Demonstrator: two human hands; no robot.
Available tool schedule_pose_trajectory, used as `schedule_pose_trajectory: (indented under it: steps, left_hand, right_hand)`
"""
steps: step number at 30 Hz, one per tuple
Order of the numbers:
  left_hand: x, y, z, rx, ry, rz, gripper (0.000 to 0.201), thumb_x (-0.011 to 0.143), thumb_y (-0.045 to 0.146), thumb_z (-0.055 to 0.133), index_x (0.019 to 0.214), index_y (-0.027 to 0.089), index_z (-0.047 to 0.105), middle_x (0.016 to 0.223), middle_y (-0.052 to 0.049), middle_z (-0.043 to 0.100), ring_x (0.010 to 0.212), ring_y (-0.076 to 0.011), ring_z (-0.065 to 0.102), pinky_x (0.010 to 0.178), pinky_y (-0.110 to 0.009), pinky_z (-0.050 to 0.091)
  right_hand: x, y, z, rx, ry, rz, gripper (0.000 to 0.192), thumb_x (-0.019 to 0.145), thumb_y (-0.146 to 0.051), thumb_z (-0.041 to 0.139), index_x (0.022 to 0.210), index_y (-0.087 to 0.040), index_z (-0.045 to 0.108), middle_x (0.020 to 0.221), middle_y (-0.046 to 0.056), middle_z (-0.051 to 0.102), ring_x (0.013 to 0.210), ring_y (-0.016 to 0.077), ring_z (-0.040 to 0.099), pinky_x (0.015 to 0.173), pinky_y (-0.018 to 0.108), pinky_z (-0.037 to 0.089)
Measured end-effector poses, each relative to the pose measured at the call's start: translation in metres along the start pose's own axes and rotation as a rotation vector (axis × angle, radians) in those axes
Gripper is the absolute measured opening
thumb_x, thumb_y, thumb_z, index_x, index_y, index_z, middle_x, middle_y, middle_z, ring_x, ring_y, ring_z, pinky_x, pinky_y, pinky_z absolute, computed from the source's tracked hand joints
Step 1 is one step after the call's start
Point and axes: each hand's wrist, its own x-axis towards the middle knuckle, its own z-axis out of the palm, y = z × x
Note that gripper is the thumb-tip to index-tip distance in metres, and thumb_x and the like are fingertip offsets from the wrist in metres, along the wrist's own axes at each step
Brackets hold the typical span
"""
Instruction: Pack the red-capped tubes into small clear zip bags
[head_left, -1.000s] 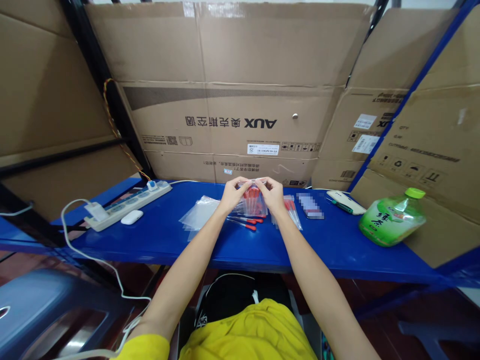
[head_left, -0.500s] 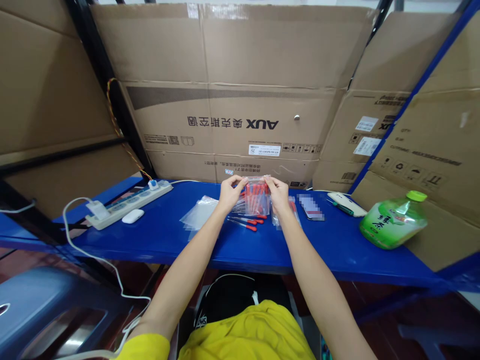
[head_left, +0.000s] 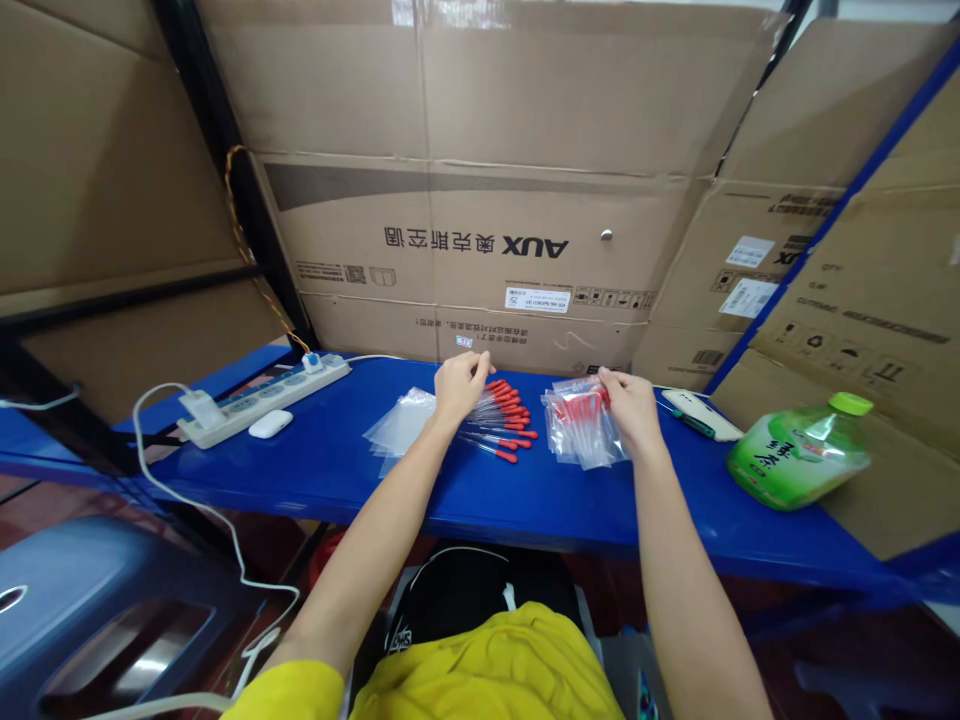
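My right hand (head_left: pixel 630 405) pinches the top edge of a clear zip bag (head_left: pixel 589 440) holding several red-bulbed droppers. That bag lies over other clear bags on the right part of the tabletop. My left hand (head_left: pixel 459 385) hovers above the left side of a loose pile of droppers (head_left: pixel 510 420), its fingers curled in and nothing seen between them. The droppers have clear thin tubes, and their red bulbs point right. Left of the pile, several flat clear bags (head_left: pixel 401 425) lie fanned out, partly covered by my left forearm.
On the blue table (head_left: pixel 525 510) a white power strip (head_left: pixel 262 405) and a white earbud case (head_left: pixel 271 424) lie left. A green-handled tool (head_left: pixel 690 418), a pale flat item (head_left: pixel 712 415) and a green bottle (head_left: pixel 799 455) are to the right. Cardboard panels (head_left: pixel 487 200) wall the back.
The bag of droppers, held between both hands before, has moved right onto the other bags in my right hand. My left hand has let go of it and stays near the pile.
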Motion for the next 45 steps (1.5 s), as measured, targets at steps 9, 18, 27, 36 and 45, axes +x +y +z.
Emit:
schedule_pose_trajectory:
  steps: [9,18,27,36,45]
  left_hand:
    - [0.004,-0.012,-0.004,0.125,0.106,-0.089,0.049,0.102,0.044,0.047,0.070,0.024,0.076,0.076,-0.007,0.075,0.068,-0.0216,0.061,0.066,-0.032,0.030]
    - [0.004,-0.012,-0.005,0.180,0.147,-0.106,0.046,0.101,0.040,0.048,0.070,0.023,0.077,0.075,-0.008,0.074,0.072,-0.0227,0.062,0.066,-0.032,0.030]
    - [0.004,-0.013,-0.007,0.207,0.169,-0.180,0.046,0.101,0.039,0.049,0.069,0.023,0.077,0.074,-0.008,0.073,0.070,-0.0234,0.062,0.067,-0.033,0.030]
    - [0.004,-0.009,-0.006,0.215,0.164,-0.173,0.047,0.101,0.039,0.048,0.069,0.023,0.077,0.076,-0.007,0.075,0.072,-0.0223,0.064,0.066,-0.032,0.031]
    - [0.002,0.001,-0.011,0.291,0.089,-0.232,0.049,0.104,0.039,0.041,0.077,0.022,0.078,0.084,-0.006,0.078,0.080,-0.0214,0.068,0.070,-0.031,0.036]
  right_hand:
    - [-0.034,0.015,-0.012,-0.686,-0.066,0.169,0.042,0.093,-0.041,0.062,0.128,-0.019,0.070,0.112,0.016,0.075,0.108,0.0311,0.068,0.090,0.039,0.049]
    - [-0.072,0.008,-0.029,-0.790,-0.238,0.107,0.051,0.093,-0.061,0.057,0.130,-0.028,0.067,0.126,0.015,0.065,0.115,0.0360,0.062,0.086,0.044,0.051]
    - [-0.092,0.007,-0.011,-0.873,-0.241,0.055,0.049,0.103,-0.041,0.041,0.142,-0.017,0.061,0.132,0.020,0.063,0.123,0.0378,0.057,0.097,0.045,0.049]
    - [-0.088,0.006,-0.013,-0.815,-0.168,0.076,0.044,0.104,-0.034,0.043,0.134,-0.008,0.063,0.107,0.023,0.073,0.119,0.0385,0.059,0.097,0.045,0.047]
    - [-0.065,0.057,-0.065,-0.933,-0.267,0.249,0.026,0.097,-0.035,0.057,0.099,-0.019,0.077,0.099,0.014,0.076,0.099,0.0324,0.070,0.081,0.036,0.049]
